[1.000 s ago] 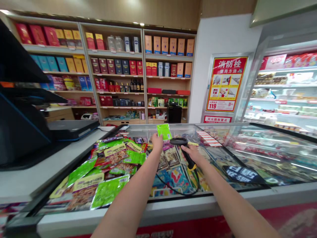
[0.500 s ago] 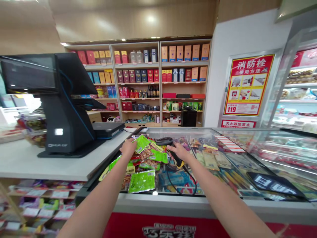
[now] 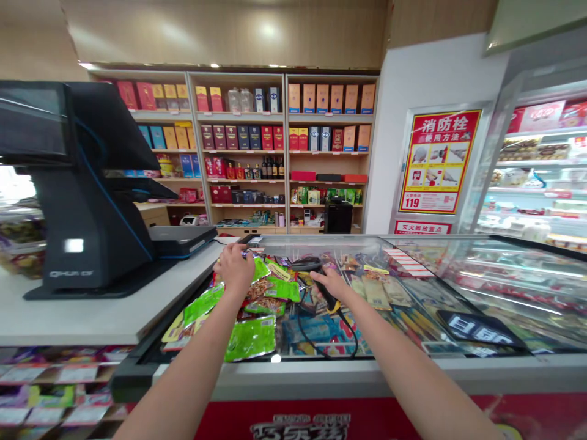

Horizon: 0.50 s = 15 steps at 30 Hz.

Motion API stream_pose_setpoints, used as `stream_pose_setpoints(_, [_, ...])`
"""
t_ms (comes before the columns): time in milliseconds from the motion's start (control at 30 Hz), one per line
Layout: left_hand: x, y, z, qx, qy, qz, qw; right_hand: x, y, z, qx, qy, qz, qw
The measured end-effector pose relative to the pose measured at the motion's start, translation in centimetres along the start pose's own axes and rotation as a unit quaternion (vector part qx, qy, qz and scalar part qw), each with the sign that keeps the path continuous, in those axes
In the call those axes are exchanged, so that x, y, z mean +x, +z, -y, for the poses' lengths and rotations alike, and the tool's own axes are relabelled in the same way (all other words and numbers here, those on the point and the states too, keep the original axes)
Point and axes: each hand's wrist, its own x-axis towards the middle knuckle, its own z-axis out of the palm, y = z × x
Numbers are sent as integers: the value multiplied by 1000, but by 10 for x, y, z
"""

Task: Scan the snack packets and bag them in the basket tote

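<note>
My right hand is wrapped round the handle of a black barcode scanner with a yellow accent near its base. Its dark cable loops down over the glass. Over the top left of a pile of snack packets, my left hand is bent with its thumb apart from the fingers; no packet shows in its grasp. A green packet lies just right of that hand, partly covered by it. Another green packet lies flat near the front edge.
The pile rests on a glass-topped freezer holding wrapped ices. At left, a black checkout terminal stands on a white counter. Shelves of boxes line the back wall. A dark sign lies on the glass at right.
The view has shifted right. My left hand has moved off the green packet it was touching and sits slightly further up-left on the pile. My right hand still holds the scanner.
</note>
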Motion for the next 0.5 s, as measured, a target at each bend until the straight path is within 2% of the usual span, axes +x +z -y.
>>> stream_pose_setpoints(100, [-15,17,-32,-41,47,46,997,-4,-19,-9,12,1,-39,999])
stream_pose_setpoints(233, [-51,62,-84,-91,92,190,973,-15,-62,-21,28,7,-123,992])
stream_pose_setpoints(367, [-94,114,-140,-147,73,305,938,-29,-116,-35,26,1,-220,975])
stream_pose_setpoints(433, [-111,137,-170,-157,52,333,928,-36,-139,-43,33,-14,-276,961])
stream_pose_setpoints(500, [-125,156,-197,-156,39,339,927,-41,-156,-50,51,-28,-325,944])
